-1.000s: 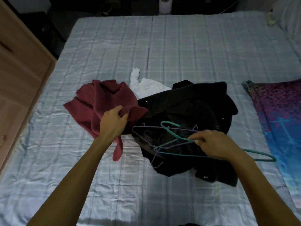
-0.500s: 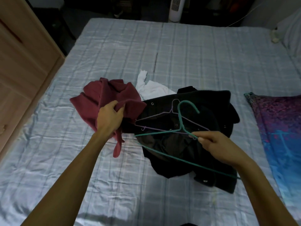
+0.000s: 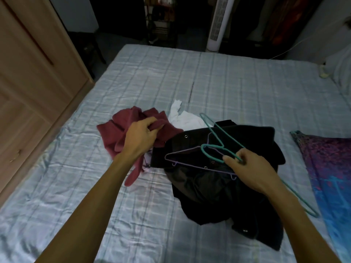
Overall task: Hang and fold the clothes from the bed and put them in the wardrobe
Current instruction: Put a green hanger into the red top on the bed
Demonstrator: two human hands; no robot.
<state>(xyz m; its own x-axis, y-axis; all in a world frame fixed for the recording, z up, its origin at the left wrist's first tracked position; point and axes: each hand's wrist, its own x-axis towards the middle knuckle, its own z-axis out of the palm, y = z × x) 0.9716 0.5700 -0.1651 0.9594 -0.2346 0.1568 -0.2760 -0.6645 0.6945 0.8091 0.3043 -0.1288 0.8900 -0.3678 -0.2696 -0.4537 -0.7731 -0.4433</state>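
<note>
A crumpled maroon garment (image 3: 114, 130) lies on the bed, and my left hand (image 3: 139, 138) is shut on its upper folds. To its right a black jacket (image 3: 218, 186) with metal snaps is heaped up. My right hand (image 3: 247, 166) pinches a teal wire hanger (image 3: 214, 133) above the jacket, its hook pointing away from me. A purple hanger (image 3: 182, 151) rests on the jacket just below the teal one. A white garment (image 3: 184, 118) peeks out behind both piles.
The bed (image 3: 228, 82) has a pale blue checked sheet. A wooden wardrobe (image 3: 28, 82) stands along the left edge. A purple and blue patterned cloth (image 3: 330, 168) lies at the right. A white tower fan (image 3: 218, 21) stands beyond the far end of the bed.
My right hand has lifted the teal hanger and swung it so its hook points farther away. My left hand has kept its hold on the maroon garment.
</note>
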